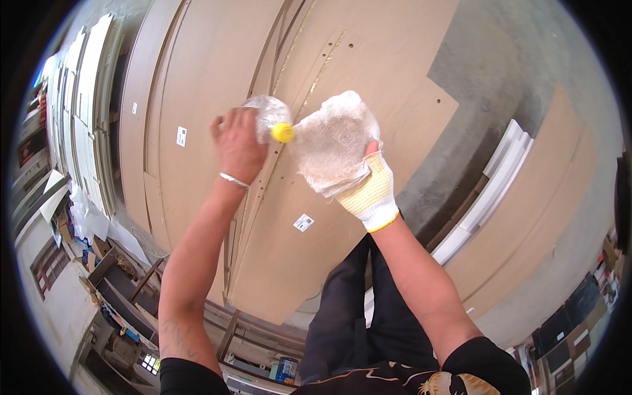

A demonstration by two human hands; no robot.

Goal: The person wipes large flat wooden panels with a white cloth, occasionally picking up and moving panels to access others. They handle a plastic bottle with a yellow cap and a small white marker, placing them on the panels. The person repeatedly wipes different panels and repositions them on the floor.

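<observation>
My bare left hand (238, 146), with a silver bracelet at the wrist, is closed round a clear plastic bottle (264, 112). Its yellow cap (283, 132) points toward a folded white cloth (336, 138), soiled brownish on its upper face. My right hand (370, 191) wears a white knit glove with yellow dots and grips that cloth by its lower right part, thumb on top. Cap and cloth are very close; I cannot tell whether they touch. Below both hands lie large light-brown boards (263, 263), some with drilled holes and rough edges.
Small white labels (303, 222) are stuck on the boards. White panels (92, 99) are stacked at the far left. On the right, white strips (490, 191) lie beside another brown board (526, 217) on the grey concrete floor (507, 52). A wooden frame and clutter fill the lower left.
</observation>
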